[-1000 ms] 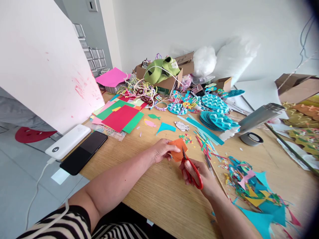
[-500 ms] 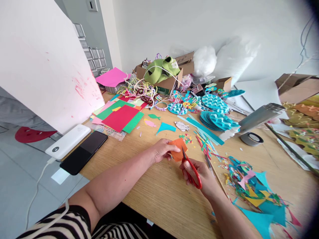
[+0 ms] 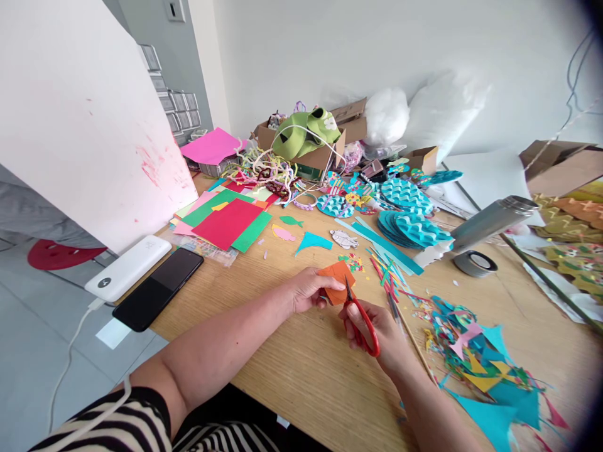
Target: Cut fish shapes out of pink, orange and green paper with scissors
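Left fingers (image 3: 333,284) pinch orange paper (image 3: 336,270), its edge jutting past them; right fingers (image 3: 355,315) clamp red scissors (image 3: 371,328), blades over the paper — cutting, seemingly; the next snip calls for steady holding.

The head camera looks forward and down across the table (image 3: 282,358) from its near side, the left hand (image 3: 307,290) and right hand (image 3: 380,331) close, facing a wall (image 3: 320,50) beyond.
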Available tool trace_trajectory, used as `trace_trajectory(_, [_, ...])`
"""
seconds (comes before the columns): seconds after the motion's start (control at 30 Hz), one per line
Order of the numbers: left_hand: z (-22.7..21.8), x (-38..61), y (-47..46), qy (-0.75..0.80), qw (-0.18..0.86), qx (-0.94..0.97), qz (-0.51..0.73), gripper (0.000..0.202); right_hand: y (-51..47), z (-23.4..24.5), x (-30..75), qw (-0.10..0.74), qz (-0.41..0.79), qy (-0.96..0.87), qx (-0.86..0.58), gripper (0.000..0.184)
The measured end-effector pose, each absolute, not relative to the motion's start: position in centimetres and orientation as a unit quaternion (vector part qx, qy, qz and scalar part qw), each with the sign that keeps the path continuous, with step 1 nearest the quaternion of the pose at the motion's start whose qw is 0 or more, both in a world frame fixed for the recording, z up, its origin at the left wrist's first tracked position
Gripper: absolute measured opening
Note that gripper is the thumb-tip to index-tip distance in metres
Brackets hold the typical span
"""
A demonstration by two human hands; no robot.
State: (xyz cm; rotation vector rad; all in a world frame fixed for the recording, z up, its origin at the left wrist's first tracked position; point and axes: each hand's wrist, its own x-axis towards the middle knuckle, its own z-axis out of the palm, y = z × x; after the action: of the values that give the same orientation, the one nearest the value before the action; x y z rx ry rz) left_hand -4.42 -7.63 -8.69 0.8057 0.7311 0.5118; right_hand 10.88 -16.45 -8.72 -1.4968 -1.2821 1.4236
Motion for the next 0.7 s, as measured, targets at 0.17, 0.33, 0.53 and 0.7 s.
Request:
trace_trajectory(0.17, [-8.77,-4.22,-7.66,0.368,0.804,0.388,0.261,0.034,-16.44,-8.99,10.77,0.343,0.543,-0.495,-0.586,0.054])
trace_trajectory(0.33, [-8.76,-4.27,-7.67,0.365,0.798,0.399,0.267,0.032,-16.49,-9.56,10.95,0.345,0.544,-0.497,-0.581,0.055])
trace_trajectory(0.53, [-8.79,-4.25,-7.65,0.361,0.795,0.404,0.272,0.030,-16.62,-9.03,10.76,0.345,0.544,-0.504,-0.575,0.056])
trace_trajectory(0.7, [-8.65,-4.28,-7.67,0.366,0.792,0.408,0.269,0.031,-16.64,-8.96,10.76,0.342,0.548,-0.498,-0.578,0.056])
